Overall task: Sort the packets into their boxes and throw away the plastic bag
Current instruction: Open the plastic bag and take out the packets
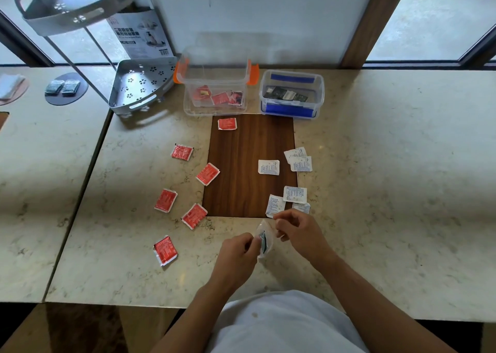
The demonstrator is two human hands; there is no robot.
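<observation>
Both hands hold a small clear plastic bag (264,238) with a dark packet inside, just above the table's near edge. My left hand (237,254) pinches its left side and my right hand (296,232) grips its top right. Several red packets (208,174) lie scattered on the left of the table. Several white packets (269,167) lie on the right, around the brown wooden mat (241,164). At the back stands a clear box with orange clips (214,89) holding red packets. Beside it stands a clear box with blue clips (291,95) holding dark packets.
A grey corner shelf rack (139,86) and its cardboard carton (139,35) stand at the back left. Two dark packets (63,87) rest on a round coaster on the neighbouring table to the left. Windows run behind the tables.
</observation>
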